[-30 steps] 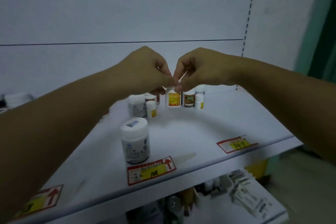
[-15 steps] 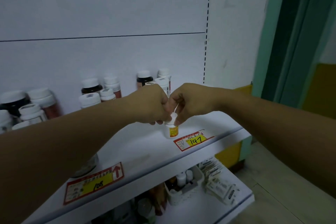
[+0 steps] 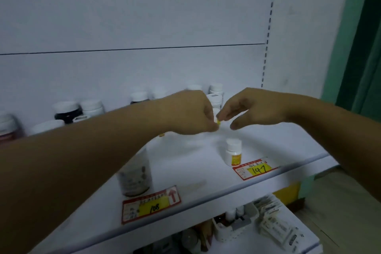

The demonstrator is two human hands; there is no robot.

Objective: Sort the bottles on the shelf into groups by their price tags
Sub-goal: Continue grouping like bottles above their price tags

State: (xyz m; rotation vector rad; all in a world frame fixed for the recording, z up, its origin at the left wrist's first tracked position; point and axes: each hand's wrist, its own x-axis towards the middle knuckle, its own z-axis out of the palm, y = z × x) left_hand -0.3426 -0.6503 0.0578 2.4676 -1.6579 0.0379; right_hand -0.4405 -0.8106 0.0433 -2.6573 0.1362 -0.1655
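A small white bottle with an orange label (image 3: 233,153) stands free on the white shelf (image 3: 198,199), just behind the price tag marked 147 (image 3: 255,169). My right hand (image 3: 254,109) hovers above and behind it, fingers apart and empty. My left hand (image 3: 191,113) is beside it with fingers curled. A bit of white and yellow (image 3: 218,122) shows between the fingertips; I cannot tell whether it is held. A larger grey-labelled bottle (image 3: 135,177) stands behind the 108 tag (image 3: 151,205), partly hidden by my left forearm.
Several white-capped bottles (image 3: 68,109) line the shelf's back wall, more at the right end (image 3: 216,89). A lower shelf (image 3: 305,247) carries small boxes and containers. A green door frame (image 3: 354,47) borders the right side.
Both hands have let go of the small orange-labelled bottle, which now stands by the 147 tag. The hands have risen above it and the right hand has opened.
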